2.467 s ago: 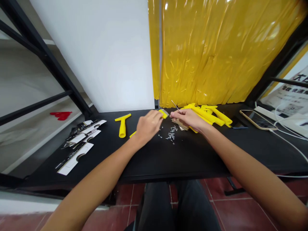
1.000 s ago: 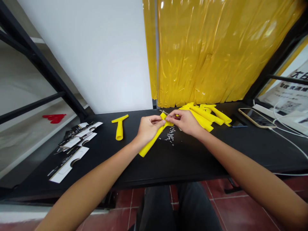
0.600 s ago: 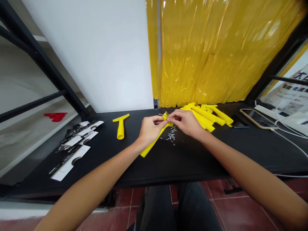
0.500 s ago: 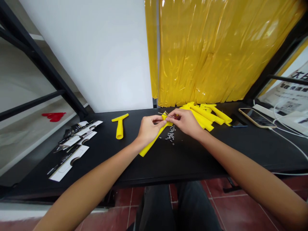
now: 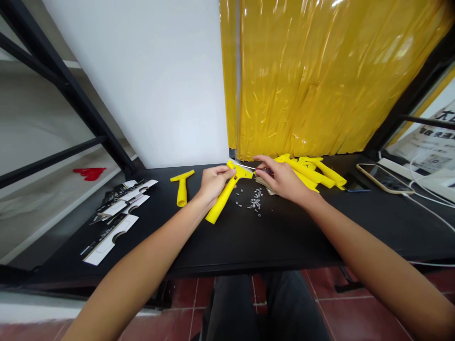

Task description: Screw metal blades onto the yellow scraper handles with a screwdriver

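My left hand [image 5: 214,183] grips a yellow T-shaped handle [image 5: 221,201] near its head, the tube end pointing down and left. My right hand [image 5: 282,177] holds a thin screwdriver [image 5: 248,166] between thumb and fingers, its metal shaft lying across the handle's head. Small screws and nuts [image 5: 256,202] lie scattered on the black table [image 5: 270,241] below the hands. A second yellow handle [image 5: 182,189] stands left of my left hand. Beyond my right hand lies a pile of yellow handles [image 5: 316,173].
Cut black-and-white cards [image 5: 111,239] lie at the left. On the right are a phone [image 5: 384,178] with white cables and a dark flat object [image 5: 356,183]. A white panel [image 5: 149,85] and yellow plastic curtain [image 5: 302,80] rise behind the table.
The held handle has turned so its T-shaped head shows more fully. My right hand has drawn back a little from my left, its fingers more spread. The view has shifted slightly.
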Demonstrator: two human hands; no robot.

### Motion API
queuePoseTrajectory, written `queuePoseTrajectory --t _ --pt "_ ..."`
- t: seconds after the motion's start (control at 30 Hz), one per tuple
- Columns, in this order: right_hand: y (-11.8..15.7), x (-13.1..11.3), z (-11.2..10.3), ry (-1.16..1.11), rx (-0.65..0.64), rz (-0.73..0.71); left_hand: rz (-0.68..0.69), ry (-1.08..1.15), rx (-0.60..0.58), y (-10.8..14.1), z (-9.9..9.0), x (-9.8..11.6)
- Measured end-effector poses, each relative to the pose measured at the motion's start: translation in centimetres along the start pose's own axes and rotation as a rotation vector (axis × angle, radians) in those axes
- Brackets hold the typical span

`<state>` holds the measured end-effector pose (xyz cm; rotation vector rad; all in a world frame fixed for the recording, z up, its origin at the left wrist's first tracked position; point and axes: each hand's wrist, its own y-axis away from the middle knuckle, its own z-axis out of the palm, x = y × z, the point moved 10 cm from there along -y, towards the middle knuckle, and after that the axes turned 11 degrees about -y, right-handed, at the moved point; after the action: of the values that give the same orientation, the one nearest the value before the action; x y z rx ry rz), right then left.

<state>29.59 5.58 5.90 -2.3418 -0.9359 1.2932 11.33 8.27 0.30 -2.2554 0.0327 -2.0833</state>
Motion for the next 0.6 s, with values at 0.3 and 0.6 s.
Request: queuePoseTrajectory --t 0.3,0.6 --pt "0.01 -0.32 0.53 0.076 -0.029 -0.042 0.004 -0.001 0.044 -0.58 -0.97 -0.04" --pt "0.09 0.16 0.73 0.059 -0.046 -0.015 -0.004 -0.01 0.072 -0.47 -0.95 -0.15"
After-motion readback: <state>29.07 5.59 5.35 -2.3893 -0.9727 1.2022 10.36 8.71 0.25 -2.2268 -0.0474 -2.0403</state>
